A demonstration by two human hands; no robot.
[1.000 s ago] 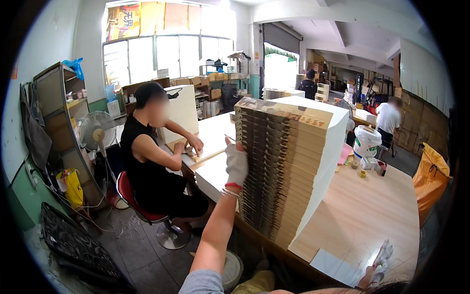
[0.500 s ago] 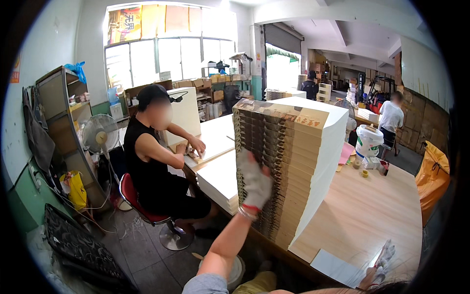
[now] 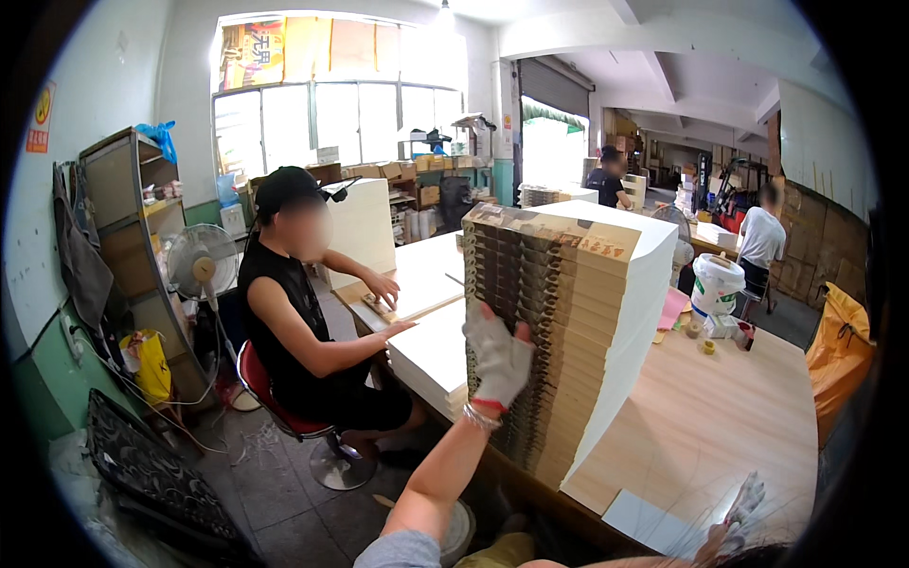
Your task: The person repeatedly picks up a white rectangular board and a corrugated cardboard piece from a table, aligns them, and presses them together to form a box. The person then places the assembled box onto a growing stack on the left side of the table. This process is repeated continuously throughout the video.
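A tall stack (image 3: 559,312) of flat, thick layers stands at the table's near edge, printed brown and tan on the side toward me and white on its right side. Against its printed side lies my left hand (image 3: 500,360), in a white glove with bare fingertips showing; the fingers and thumb are apart, open, holding nothing. At the lower right my right hand (image 3: 744,500), gloved too, is over the table near a pale flat board (image 3: 649,521). Its fingers look stretched out and open, though part of it is hidden by hair and the picture's rim.
A co-worker (image 3: 294,275) sits at the left, hands over a lower white stack (image 3: 426,355). On the wooden table (image 3: 701,407) stand a white bucket (image 3: 717,284) and tape rolls (image 3: 708,347). A fan (image 3: 203,270) is at left, an orange bag (image 3: 838,350) at right. Two more people are farther back.
My left hand has slid slightly lower on the stack's side. The co-worker's nearer hand has moved onto the lower white stack. The view has shifted slightly.
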